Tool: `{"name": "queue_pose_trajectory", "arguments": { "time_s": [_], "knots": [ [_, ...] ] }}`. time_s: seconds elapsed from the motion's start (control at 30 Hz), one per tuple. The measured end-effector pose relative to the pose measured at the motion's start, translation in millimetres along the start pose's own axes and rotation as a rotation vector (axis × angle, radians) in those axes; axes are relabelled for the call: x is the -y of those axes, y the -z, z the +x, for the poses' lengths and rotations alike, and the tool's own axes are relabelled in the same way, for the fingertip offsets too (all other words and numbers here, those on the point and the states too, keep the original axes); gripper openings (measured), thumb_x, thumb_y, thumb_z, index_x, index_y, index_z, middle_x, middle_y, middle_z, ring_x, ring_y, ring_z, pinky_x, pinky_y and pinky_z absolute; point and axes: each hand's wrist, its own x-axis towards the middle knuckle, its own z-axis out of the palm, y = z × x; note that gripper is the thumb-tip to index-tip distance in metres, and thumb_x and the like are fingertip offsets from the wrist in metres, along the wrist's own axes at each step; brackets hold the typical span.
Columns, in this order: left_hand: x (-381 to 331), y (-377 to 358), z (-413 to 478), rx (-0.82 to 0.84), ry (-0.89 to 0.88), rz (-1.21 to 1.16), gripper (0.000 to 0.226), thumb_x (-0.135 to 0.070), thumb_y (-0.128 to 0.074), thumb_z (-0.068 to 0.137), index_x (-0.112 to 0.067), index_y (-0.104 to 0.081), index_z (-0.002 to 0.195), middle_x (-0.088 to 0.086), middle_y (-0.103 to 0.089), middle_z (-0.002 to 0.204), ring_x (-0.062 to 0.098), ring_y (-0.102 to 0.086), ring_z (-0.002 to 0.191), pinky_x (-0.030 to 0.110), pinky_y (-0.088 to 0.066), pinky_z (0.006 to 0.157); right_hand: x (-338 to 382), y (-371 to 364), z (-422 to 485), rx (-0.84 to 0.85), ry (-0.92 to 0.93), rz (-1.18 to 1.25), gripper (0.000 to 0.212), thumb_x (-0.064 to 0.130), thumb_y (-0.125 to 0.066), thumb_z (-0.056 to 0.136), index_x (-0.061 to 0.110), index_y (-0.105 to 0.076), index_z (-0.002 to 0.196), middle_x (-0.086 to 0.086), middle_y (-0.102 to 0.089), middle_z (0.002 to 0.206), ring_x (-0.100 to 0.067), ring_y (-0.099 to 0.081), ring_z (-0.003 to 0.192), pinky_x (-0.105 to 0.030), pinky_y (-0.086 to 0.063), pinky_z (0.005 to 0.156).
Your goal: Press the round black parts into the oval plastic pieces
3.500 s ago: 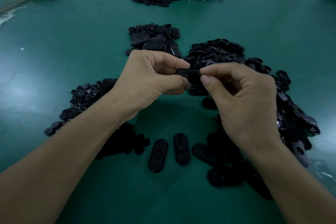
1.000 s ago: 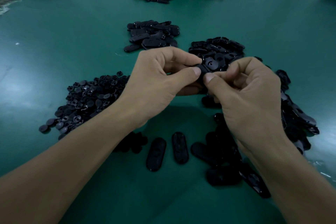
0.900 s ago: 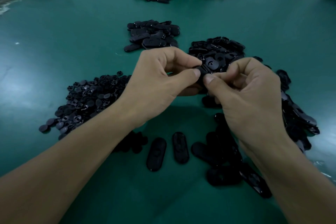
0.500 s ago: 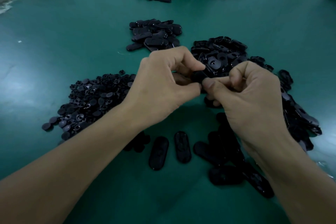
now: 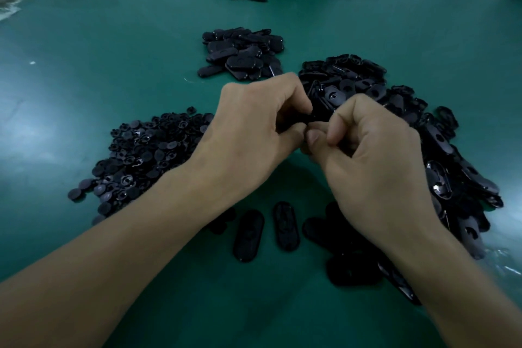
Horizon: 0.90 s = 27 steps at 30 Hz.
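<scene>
Two hands are held together just right of the heap of round parts, above the green table. The left hand and the right hand are both curled, thumbs touching, and clamped on one oval piece, of which only a dark sliver is shown. Whether a round part is seated in it cannot be told. The stock of oval pieces lies further right of that heap, and a smaller pile lies beyond it. If pressure is applied off-centre, the part could be cocked and jammed. If the pinch is loosened, the piece could be dropped into the oval stock and lost among unassembled ones.
</scene>
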Motion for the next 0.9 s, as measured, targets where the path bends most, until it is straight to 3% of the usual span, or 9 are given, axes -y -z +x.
{"name": "queue_pose_trajectory", "arguments": {
  "time_s": [0.13, 0.2, 0.27, 0.43, 0.9],
  "knots": [
    [1, 1, 1, 0.015, 0.058, -0.035, 0.021, -0.008, -0.077, 0.081, -0.024, -0.067, 0.090, -0.009, -0.070, 0.077, 0.007, -0.067, 0.069, 0.026, -0.056, 0.065, -2, -2, 2, -0.032, 0.028, -0.019, 0.021, 0.011, -0.073, 0.088, 0.027, -0.060, 0.086, 0.013, -0.068, 0.077, -0.002, -0.066, 0.075, -0.015, -0.053, 0.064],
    [0, 1, 3, 0.041, 0.134, -0.175, 0.026, -0.007, -0.077, 0.080, -0.029, -0.065, 0.088, -0.006, -0.073, 0.077, 0.009, -0.070, 0.067, 0.024, -0.058, 0.064, -4, -1, 4, -0.056, 0.022, -0.035, 0.019, 0.012, -0.072, 0.089, 0.027, -0.066, 0.099, 0.016, -0.066, 0.088, 0.003, -0.063, 0.084, -0.008, -0.048, 0.073],
    [0, 1, 6, 0.070, 0.211, -0.334, 0.028, -0.003, -0.076, 0.081, -0.028, -0.066, 0.089, -0.002, -0.075, 0.079, 0.016, -0.073, 0.068, 0.028, -0.061, 0.067, -6, 1, 6, -0.047, -0.008, 0.003, 0.020, 0.013, -0.070, 0.092, 0.029, -0.069, 0.104, 0.014, -0.068, 0.094, 0.004, -0.064, 0.087, -0.009, -0.050, 0.077],
    [-1, 1, 7, 0.105, 0.287, -0.537, 0.023, 0.006, -0.073, 0.084, -0.014, -0.069, 0.096, 0.000, -0.076, 0.076, 0.014, -0.074, 0.070, 0.021, -0.058, 0.066, -10, 6, 11, -0.006, -0.117, 0.241, 0.018, 0.016, -0.074, 0.089, 0.033, -0.070, 0.091, 0.014, -0.075, 0.082, -0.002, -0.072, 0.080, -0.016, -0.054, 0.070],
    [-5, 8, 8, 0.128, 0.399, -0.635, 0.020, 0.006, -0.076, 0.080, -0.010, -0.075, 0.092, 0.013, -0.076, 0.082, 0.016, -0.073, 0.073, 0.024, -0.060, 0.067, -16, 7, 12, 0.019, -0.096, 0.377, 0.017, 0.013, -0.078, 0.085, 0.028, -0.075, 0.089, 0.007, -0.076, 0.078, -0.007, -0.071, 0.071, -0.017, -0.054, 0.065]
  ]
}}
